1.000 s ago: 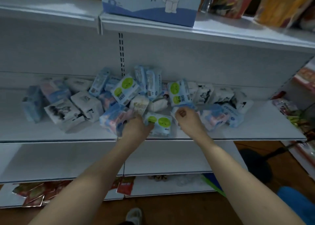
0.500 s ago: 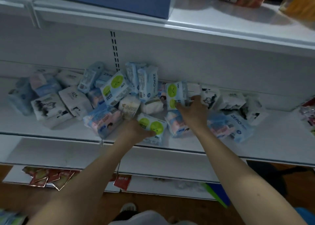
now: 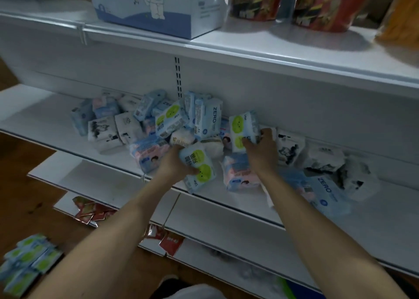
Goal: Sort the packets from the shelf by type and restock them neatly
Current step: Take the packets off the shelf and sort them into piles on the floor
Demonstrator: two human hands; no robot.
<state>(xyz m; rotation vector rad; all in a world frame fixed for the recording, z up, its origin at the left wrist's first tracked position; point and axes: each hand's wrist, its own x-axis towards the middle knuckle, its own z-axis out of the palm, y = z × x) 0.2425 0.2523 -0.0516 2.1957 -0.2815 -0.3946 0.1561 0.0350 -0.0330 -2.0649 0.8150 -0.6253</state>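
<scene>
Well off to the left of both grips, down on the floor, lies a heap of green-dot packets (image 3: pixel 25 267), blurred at the frame edge; it looks like a sorted stack begun for that type, though that is a guess. On the middle shelf (image 3: pixel 56 126), left of the left hand, black-and-white printed packets (image 3: pixel 103 132) and pale blue ones sit jumbled against each other, soft plastic-wrapped blocks with rounded corners, tipped every way. Just beside the left hand's knuckles a pink-and-blue packet (image 3: pixel 148 154) lies flat.

The left hand (image 3: pixel 175 165) has its fingers curled round a green-dot packet (image 3: pixel 199 169) at the shelf's front lip, thumb across the glossy film; the packet tilts, one end hanging past the edge, probably because it is being drawn out of the pile. Above that grip a tall ZERO packet (image 3: pixel 208 122) stands upright against the back panel.

The right hand (image 3: pixel 260 149) pinches a second green-dot packet (image 3: pixel 241 132) by its right edge, fingers wrapped behind and the printed face turned toward the camera. Both hands holding the same design suggests the green-dot type is being gathered first. Below this grip lies another pink-and-blue packet (image 3: pixel 240 174); to its right more black-and-white packs (image 3: pixel 322 160) crumple loosely, and a flat blue ZERO pack (image 3: pixel 326 192) rests near the edge
</scene>
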